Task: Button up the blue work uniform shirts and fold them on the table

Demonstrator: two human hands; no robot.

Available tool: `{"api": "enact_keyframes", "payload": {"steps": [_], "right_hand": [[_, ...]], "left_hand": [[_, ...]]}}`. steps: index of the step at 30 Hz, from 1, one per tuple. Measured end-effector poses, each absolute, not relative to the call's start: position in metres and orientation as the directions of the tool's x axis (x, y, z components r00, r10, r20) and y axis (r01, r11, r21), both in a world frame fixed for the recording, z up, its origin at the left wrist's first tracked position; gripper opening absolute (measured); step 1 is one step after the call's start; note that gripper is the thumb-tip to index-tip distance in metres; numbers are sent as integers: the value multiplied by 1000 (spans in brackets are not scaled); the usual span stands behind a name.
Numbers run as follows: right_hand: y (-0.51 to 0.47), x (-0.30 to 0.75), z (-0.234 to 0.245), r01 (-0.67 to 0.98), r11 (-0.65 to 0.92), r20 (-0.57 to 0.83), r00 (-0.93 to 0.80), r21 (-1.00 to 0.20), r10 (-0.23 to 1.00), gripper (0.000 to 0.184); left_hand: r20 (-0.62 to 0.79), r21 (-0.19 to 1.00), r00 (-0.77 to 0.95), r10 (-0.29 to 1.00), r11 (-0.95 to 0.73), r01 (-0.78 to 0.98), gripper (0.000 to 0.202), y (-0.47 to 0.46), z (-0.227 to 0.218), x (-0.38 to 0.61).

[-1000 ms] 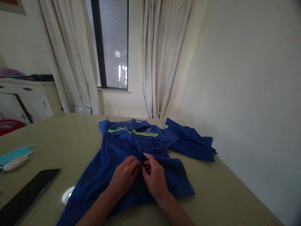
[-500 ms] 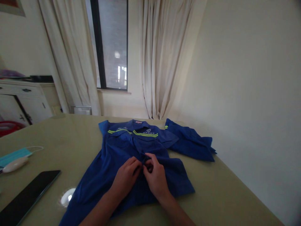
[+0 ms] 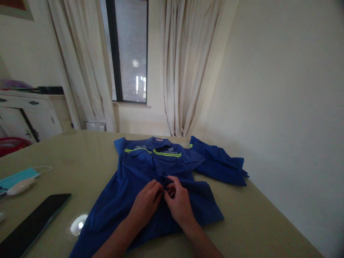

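Note:
A blue work shirt (image 3: 139, 172) with yellow reflective stripes across the chest lies flat on the table (image 3: 80, 150), collar away from me. My left hand (image 3: 146, 204) and my right hand (image 3: 178, 202) rest side by side on its front, fingers curled and pinching the cloth along the button strip at the middle. What sits between the fingertips is too small to make out. A second blue garment (image 3: 219, 165) lies crumpled to the right of the shirt.
On the table's left lie a dark tablet (image 3: 32, 222), a white oval object (image 3: 20, 186) and a blue face mask (image 3: 16, 177). A white cabinet (image 3: 29, 114) stands at the left. Curtains (image 3: 185, 64) and a window (image 3: 129, 50) are behind; a wall closes the right.
Both hands have stayed at the shirt's button strip, with only slight finger movement. The view has shifted a little.

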State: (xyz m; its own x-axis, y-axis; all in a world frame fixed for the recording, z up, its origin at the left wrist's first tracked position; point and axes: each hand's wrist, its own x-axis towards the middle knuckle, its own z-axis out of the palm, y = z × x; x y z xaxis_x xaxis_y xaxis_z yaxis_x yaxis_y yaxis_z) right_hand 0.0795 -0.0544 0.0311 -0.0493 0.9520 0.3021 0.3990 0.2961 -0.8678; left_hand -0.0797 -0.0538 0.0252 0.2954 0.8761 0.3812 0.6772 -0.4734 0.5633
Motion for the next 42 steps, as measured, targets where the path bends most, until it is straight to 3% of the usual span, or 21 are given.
{"api": "enact_keyframes", "payload": {"steps": [11, 20, 42], "right_hand": [[-56, 83, 29, 572, 374, 359, -143, -730, 922, 57], [-51, 82, 34, 379, 273, 249, -114, -884, 962, 51], [-53, 80, 32, 329, 305, 291, -94, -894, 952, 46]], "left_hand": [[287, 547, 320, 903, -428, 719, 18, -51, 22, -82], [277, 654, 348, 896, -441, 615, 11, -48, 24, -85], [321, 624, 349, 880, -474, 622, 15, -48, 18, -83]]}}
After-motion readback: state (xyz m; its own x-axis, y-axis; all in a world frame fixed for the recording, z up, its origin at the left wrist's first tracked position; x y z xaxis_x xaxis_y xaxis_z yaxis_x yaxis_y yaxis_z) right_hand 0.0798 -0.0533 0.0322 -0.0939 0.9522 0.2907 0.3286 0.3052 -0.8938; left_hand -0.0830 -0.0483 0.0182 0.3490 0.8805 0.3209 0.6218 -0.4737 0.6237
